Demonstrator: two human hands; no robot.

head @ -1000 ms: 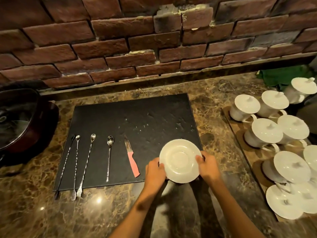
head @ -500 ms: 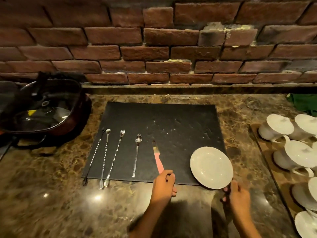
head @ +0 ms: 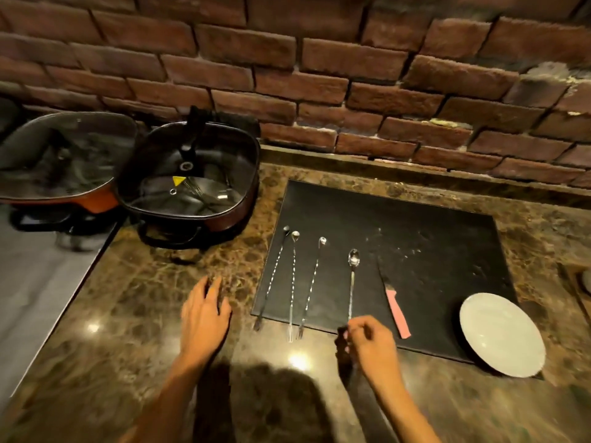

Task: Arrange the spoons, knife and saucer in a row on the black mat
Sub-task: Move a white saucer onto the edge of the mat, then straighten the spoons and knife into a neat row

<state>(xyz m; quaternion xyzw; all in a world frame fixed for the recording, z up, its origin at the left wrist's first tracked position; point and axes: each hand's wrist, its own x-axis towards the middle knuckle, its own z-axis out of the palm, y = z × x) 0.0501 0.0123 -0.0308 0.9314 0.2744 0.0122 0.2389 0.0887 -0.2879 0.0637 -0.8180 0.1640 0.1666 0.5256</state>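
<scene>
On the black mat (head: 415,238) several long spoons lie side by side: a dark twisted spoon (head: 274,278), two silver twisted spoons (head: 293,282) (head: 312,282) and a shorter silver spoon (head: 351,284). Right of them lies the pink-handled knife (head: 397,313). The white saucer (head: 502,335) rests on the mat's front right corner and overhangs its edge. My left hand (head: 204,314) is flat on the counter left of the mat, fingers apart, holding nothing. My right hand (head: 371,343) has curled fingers at the near tip of the shorter spoon; whether it grips is unclear.
Two dark electric pans with glass lids (head: 188,177) (head: 60,161) stand at the back left. A brick wall (head: 319,75) runs behind the counter. The marble counter (head: 144,314) ends at the left, beside a grey surface. A wooden tray edge (head: 575,282) shows at far right.
Both hands let go of the saucer, which now lies on the mat's front right corner. The hands moved left, the right to the shorter spoon's end. The view swung left; the cups are gone.
</scene>
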